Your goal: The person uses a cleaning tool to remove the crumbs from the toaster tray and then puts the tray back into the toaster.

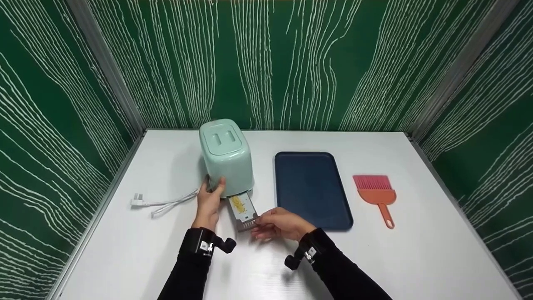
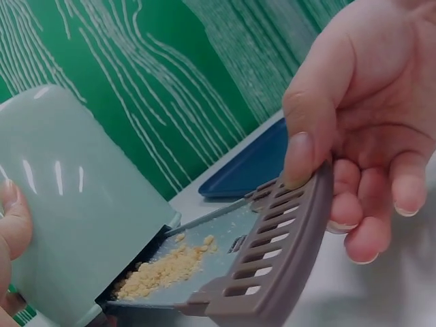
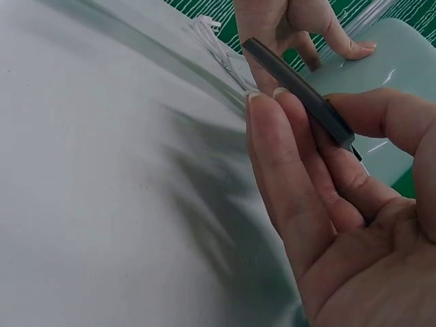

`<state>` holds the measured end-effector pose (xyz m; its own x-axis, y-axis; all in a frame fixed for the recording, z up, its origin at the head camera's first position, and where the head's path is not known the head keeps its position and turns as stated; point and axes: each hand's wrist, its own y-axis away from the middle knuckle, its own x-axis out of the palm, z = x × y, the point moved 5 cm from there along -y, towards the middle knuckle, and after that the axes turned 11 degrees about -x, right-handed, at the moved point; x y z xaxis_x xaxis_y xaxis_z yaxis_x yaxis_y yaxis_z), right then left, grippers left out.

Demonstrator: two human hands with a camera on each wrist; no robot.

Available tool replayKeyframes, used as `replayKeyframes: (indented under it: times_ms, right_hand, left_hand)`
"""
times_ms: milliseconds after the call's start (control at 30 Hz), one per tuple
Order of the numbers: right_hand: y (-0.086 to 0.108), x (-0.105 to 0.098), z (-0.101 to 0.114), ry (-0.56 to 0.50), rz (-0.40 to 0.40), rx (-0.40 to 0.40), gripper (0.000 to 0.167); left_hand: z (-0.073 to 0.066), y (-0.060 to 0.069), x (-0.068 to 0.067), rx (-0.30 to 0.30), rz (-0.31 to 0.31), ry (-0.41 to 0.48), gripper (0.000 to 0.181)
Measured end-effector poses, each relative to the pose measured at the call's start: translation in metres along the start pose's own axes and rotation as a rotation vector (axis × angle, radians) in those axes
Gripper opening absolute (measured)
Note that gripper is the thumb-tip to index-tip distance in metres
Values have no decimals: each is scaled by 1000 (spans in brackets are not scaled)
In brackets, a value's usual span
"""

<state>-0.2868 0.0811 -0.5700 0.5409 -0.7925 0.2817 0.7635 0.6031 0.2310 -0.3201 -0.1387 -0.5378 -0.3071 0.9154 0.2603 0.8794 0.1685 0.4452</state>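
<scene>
A mint-green toaster [image 1: 231,166] stands at the left rear of the table. Its crumb tray [image 2: 225,238] sticks out from the base, with yellow crumbs [image 2: 163,271] heaped near the toaster end and a slotted grey-brown handle [image 2: 283,252] at the outer end. My left hand [image 1: 209,204] holds the toaster's lower left side, thumb on the near face. With thumb and fingers, my right hand [image 1: 281,224] pinches the right corner of the tray's handle. In the right wrist view the handle shows edge-on between thumb and fingers.
A dark blue tray [image 1: 312,189] lies right of the toaster. Farther right is a brush [image 1: 377,198] with pink bristles and an orange handle. The toaster's white cord and plug [image 1: 139,201] lie at the left. Green panels [image 1: 300,62] enclose the white table.
</scene>
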Motion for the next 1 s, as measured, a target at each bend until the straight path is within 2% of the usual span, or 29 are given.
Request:
replayKeyframes:
  times_ms: [200, 400, 600, 1000]
  right_hand:
    - [5, -3, 1, -16, 32, 41, 12]
    - [9, -5, -2, -59, 80, 95, 14]
    - [14, -3, -6, -87, 129, 112, 17]
    - [28, 2, -13, -111, 102, 119, 11]
  left_hand:
    - [-1, -1, 4, -15, 8, 14, 91]
    - [0, -4, 4, -5, 15, 45, 90]
    - [-1, -3, 1, 7, -11, 22, 91]
    - [2, -3, -1, -12, -5, 70, 91]
